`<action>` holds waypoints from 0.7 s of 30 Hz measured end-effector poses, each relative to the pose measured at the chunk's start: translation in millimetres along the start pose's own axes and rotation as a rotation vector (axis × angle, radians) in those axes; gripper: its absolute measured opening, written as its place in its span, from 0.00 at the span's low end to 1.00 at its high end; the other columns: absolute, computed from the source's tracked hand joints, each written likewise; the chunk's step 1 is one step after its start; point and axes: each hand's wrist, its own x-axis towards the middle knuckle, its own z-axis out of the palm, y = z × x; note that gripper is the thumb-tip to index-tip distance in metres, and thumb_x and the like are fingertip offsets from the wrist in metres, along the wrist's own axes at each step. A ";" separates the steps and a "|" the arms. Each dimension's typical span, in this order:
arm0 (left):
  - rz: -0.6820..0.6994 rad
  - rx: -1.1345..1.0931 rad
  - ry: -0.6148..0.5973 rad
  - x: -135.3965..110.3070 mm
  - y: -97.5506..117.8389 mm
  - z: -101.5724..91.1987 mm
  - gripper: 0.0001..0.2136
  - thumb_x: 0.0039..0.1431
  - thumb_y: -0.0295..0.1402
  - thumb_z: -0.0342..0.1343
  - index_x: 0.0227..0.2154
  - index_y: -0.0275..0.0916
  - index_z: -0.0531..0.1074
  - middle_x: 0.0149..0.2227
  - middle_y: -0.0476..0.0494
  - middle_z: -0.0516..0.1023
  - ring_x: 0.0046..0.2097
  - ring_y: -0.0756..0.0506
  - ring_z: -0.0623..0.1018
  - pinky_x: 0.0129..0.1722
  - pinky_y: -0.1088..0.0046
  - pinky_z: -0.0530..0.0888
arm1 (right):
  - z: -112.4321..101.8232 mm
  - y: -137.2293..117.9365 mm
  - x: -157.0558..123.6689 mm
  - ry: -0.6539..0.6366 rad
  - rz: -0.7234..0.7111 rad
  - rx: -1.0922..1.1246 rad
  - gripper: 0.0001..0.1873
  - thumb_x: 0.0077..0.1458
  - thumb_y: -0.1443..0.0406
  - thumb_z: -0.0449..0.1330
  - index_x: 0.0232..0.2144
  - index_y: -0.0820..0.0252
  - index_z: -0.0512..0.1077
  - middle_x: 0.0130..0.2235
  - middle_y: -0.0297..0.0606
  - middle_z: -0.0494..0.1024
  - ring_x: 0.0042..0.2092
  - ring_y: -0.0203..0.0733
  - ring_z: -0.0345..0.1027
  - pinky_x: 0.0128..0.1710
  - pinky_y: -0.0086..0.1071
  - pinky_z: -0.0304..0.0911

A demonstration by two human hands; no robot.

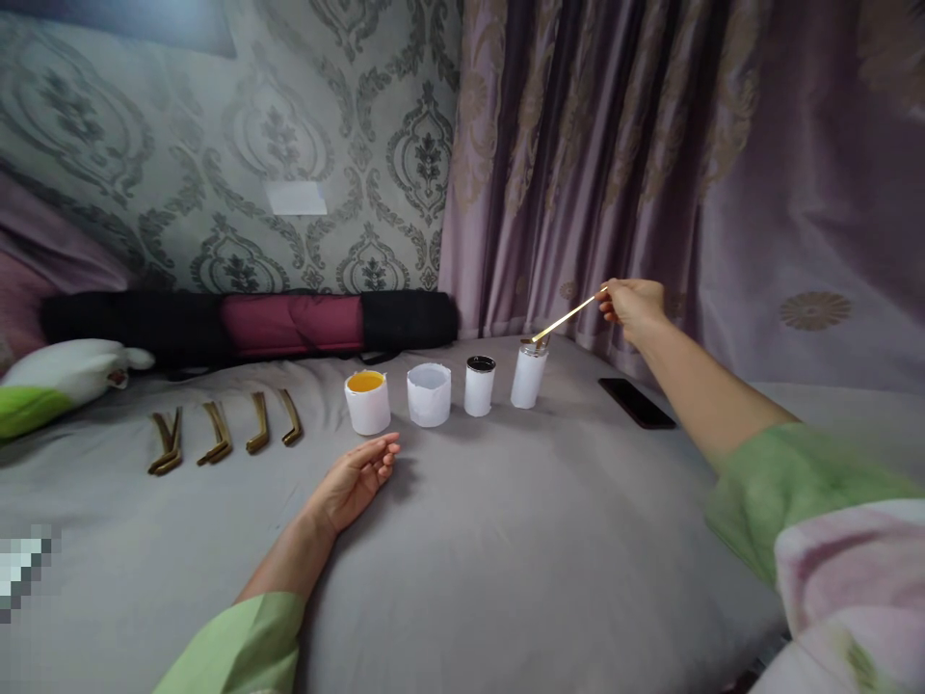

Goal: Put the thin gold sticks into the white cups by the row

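My right hand point(632, 306) pinches the end of a thin gold tool point(568, 317) whose other tip rests over the top of the rightmost white jar point(528, 377). To that jar's left stand a white jar with a black top point(479, 386), a wider white cup point(429, 394) and a white cup with a yellow inside point(367, 401). My left hand point(356, 482) lies palm up on the grey sheet point(506, 540), fingers loosely curled and holding nothing, just in front of the yellow cup.
Several bent gold tools point(217, 435) lie in a row at the left. A black phone point(637, 402) lies to the right of the jars. A black and maroon rolled bolster point(252, 323) lines the wall. A white and green pillow point(58, 381) sits far left. Curtains hang behind.
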 end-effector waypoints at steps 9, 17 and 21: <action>-0.001 -0.003 -0.004 -0.9 -0.1 -0.1 0.09 0.53 0.20 0.52 0.37 0.29 0.72 0.31 0.41 0.74 0.27 0.54 0.73 0.24 0.82 0.72 | 4.3 -3.9 -0.8 -0.002 -0.034 -0.080 0.07 0.55 0.69 0.52 0.29 0.68 0.68 0.20 0.31 0.68 0.19 0.26 0.57 0.18 0.21 0.51; -0.001 0.005 0.001 -1.9 -0.3 -0.3 0.09 0.54 0.20 0.51 0.37 0.28 0.72 0.31 0.40 0.74 0.27 0.54 0.72 0.24 0.82 0.72 | 4.2 -6.5 1.5 0.002 -0.054 -0.121 0.08 0.56 0.69 0.51 0.29 0.69 0.68 0.20 0.31 0.68 0.19 0.26 0.57 0.19 0.22 0.52; 0.004 0.017 0.003 -3.1 0.3 0.9 0.09 0.54 0.20 0.51 0.37 0.28 0.72 0.31 0.40 0.74 0.27 0.54 0.72 0.24 0.82 0.72 | 5.3 -3.4 2.0 0.000 -0.070 -0.140 0.08 0.55 0.68 0.52 0.29 0.69 0.69 0.20 0.32 0.68 0.20 0.25 0.57 0.20 0.22 0.52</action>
